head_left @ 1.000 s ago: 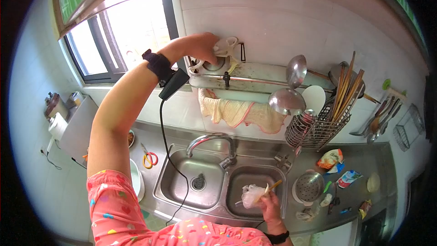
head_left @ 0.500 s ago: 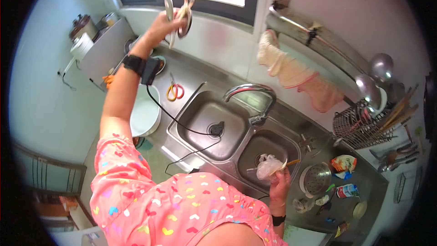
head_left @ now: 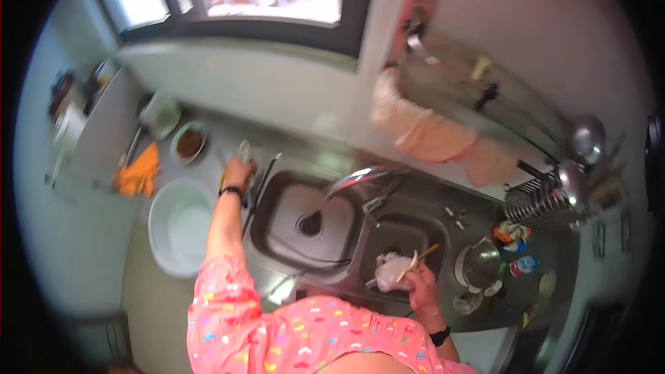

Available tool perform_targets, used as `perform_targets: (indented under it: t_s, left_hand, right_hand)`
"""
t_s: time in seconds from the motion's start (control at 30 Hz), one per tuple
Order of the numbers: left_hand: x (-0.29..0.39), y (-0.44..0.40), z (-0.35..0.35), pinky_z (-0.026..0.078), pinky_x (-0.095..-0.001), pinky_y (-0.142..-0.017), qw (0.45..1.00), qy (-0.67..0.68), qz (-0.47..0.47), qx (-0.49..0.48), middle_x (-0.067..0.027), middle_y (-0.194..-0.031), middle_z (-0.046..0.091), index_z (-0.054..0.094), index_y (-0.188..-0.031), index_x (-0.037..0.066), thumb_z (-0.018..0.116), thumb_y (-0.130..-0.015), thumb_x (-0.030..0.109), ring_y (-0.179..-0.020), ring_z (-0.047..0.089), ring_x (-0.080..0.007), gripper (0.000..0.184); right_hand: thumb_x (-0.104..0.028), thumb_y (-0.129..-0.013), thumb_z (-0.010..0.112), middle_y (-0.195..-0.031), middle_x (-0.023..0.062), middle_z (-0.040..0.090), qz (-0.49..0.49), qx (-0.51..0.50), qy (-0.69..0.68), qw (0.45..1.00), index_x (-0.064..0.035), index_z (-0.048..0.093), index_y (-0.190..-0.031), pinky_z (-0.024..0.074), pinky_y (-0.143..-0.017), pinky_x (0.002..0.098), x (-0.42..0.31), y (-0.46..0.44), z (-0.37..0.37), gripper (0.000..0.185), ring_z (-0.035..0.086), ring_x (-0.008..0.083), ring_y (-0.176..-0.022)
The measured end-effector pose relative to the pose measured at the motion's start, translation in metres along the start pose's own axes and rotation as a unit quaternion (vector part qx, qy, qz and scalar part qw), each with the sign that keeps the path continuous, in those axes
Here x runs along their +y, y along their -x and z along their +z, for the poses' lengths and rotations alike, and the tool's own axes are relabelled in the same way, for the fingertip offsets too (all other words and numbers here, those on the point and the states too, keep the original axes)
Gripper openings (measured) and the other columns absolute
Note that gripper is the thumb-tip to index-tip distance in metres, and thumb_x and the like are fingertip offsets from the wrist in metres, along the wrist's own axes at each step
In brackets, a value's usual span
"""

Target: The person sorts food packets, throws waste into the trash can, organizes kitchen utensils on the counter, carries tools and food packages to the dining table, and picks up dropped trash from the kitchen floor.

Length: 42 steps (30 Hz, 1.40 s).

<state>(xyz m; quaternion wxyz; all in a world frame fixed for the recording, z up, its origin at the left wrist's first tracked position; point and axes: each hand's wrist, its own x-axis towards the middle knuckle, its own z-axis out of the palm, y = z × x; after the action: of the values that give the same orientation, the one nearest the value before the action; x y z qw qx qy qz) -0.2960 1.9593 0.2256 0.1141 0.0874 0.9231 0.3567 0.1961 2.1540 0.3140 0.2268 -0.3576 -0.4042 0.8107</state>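
Note:
My left hand [head_left: 239, 172] is down on the counter by the left rim of the sink. Its fingers look closed around something pale that pokes out beyond them; blur hides what it is. A bit of yellow shows beside the hand. Over the right basin [head_left: 381, 235], my right hand [head_left: 421, 285] grips a clear plastic bag [head_left: 393, 272] with whitish contents too unclear to name. A thin brown stick [head_left: 429, 251] juts up from the same hand.
The faucet [head_left: 364, 179] arches behind the two basins. Left of the sink stand a white tub [head_left: 181, 235], a bowl with brown contents [head_left: 189, 144] and an orange cloth [head_left: 138, 172]. At right are a metal colander [head_left: 480, 265], several packets and a wall rack [head_left: 533, 201].
My left hand has come down from near the window to the counter beside the sink. My right hand stays over the right basin with the bag. The view has shifted.

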Motion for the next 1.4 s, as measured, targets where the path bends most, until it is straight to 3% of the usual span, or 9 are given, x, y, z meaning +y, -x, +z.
perform_targets:
  t_s: [0.03,0.4,0.53,0.7,0.8,0.87,0.93,1.33,1.4]
  left_hand:
    - [-0.003,-0.008,0.012,0.046,-0.0428,-0.066,0.992,-0.085,0.053,0.083,-0.0231,-0.081,0.062,0.061,-0.082,-0.001,0.063,-0.063,0.022,-0.078,0.06,-0.0374,0.03]
    - [-0.042,-0.063,0.045,0.042,-0.044,-0.082,0.976,-0.119,0.116,0.138,-0.0256,-0.102,0.053,0.053,-0.101,-0.006,0.068,-0.066,0.023,-0.096,0.051,-0.0418,0.047]
    - [0.067,-0.035,-0.017,0.044,-0.0336,-0.072,0.895,0.202,0.343,0.199,-0.0107,-0.085,0.055,0.053,-0.094,-0.001,0.066,-0.074,0.013,-0.079,0.054,-0.0229,0.028]
    - [0.287,0.091,-0.123,0.04,-0.021,-0.056,0.824,0.242,0.506,0.078,0.0021,-0.074,0.053,0.052,-0.087,0.005,0.063,-0.077,0.008,-0.063,0.047,-0.0069,0.015]
    - [0.379,0.15,-0.151,0.046,-0.0302,-0.066,0.85,0.054,0.52,0.065,-0.0132,-0.077,0.06,0.056,-0.093,0.0,0.067,-0.072,0.015,-0.069,0.057,-0.0205,0.028]
    - [0.428,0.169,-0.145,0.047,-0.0342,-0.066,0.794,0.087,0.602,-0.018,-0.0167,-0.076,0.06,0.057,-0.092,-0.001,0.068,-0.068,0.023,-0.069,0.059,-0.0256,0.035]
    - [0.471,0.171,-0.126,0.048,-0.0379,-0.066,0.838,-0.06,0.542,-0.026,-0.0188,-0.076,0.061,0.059,-0.09,-0.002,0.066,-0.062,0.025,-0.072,0.061,-0.0302,0.039]
    - [0.537,0.167,-0.063,0.047,-0.0396,-0.06,0.783,-0.295,0.53,-0.138,-0.024,-0.069,0.06,0.062,-0.08,-0.008,0.063,-0.056,0.017,-0.064,0.061,-0.0327,0.034]
    - [0.537,0.171,-0.069,0.046,-0.0358,-0.057,0.742,-0.345,0.571,-0.06,-0.0192,-0.064,0.06,0.061,-0.075,-0.008,0.063,-0.058,0.017,-0.061,0.06,-0.0255,0.03]
  right_hand:
    - [-0.001,-0.078,0.054,-0.097,0.0072,0.06,0.006,0.005,0.016,1.0,0.002,0.053,-0.107,0.0477,-0.077,0.0264,-0.003,0.0,0.003,0.028,0.059,0.0137,-0.087]
    - [-0.006,-0.08,0.055,-0.098,0.0059,0.06,0.019,0.007,0.031,0.999,0.0031,0.054,-0.107,0.0444,-0.081,0.025,0.008,-0.019,0.007,0.028,0.057,0.0125,-0.088]
    - [-0.007,-0.081,0.055,-0.098,0.0052,0.06,0.004,-0.019,0.027,0.999,0.0033,0.054,-0.106,0.0435,-0.081,0.0246,-0.002,-0.02,0.013,0.028,0.056,0.0118,-0.089]
    - [-0.009,-0.081,0.055,-0.099,0.0044,0.059,0.014,-0.045,0.048,0.998,0.0023,0.054,-0.107,0.0432,-0.081,0.0243,0.01,-0.021,-0.001,0.028,0.056,0.0115,-0.09]
    - [-0.008,-0.081,0.055,-0.099,0.0044,0.059,0.008,-0.081,-0.004,0.997,0.0017,0.054,-0.107,0.0444,-0.08,0.0244,0.002,-0.012,0.006,0.028,0.057,0.0115,-0.089]
    - [-0.008,-0.081,0.055,-0.099,0.0042,0.059,0.017,-0.086,-0.004,0.996,0.0016,0.054,-0.108,0.046,-0.078,0.025,0.0,-0.004,0.004,0.029,0.057,0.0119,-0.088]
    - [-0.007,-0.081,0.055,-0.098,0.0043,0.059,0.012,-0.08,0.001,0.997,0.001,0.053,-0.109,0.0468,-0.078,0.0256,0.005,0.002,-0.007,0.03,0.058,0.0124,-0.086]
    - [-0.006,-0.08,0.052,-0.099,0.0066,0.059,-0.033,-0.013,-0.057,0.998,-0.0009,0.053,-0.106,0.0478,-0.081,0.0288,0.002,0.043,-0.051,0.027,0.059,0.016,-0.089]
    - [-0.006,-0.08,0.052,-0.099,0.0064,0.059,-0.034,-0.014,-0.065,0.997,-0.0011,0.053,-0.106,0.0478,-0.08,0.0287,0.001,0.044,-0.051,0.027,0.059,0.0157,-0.089]
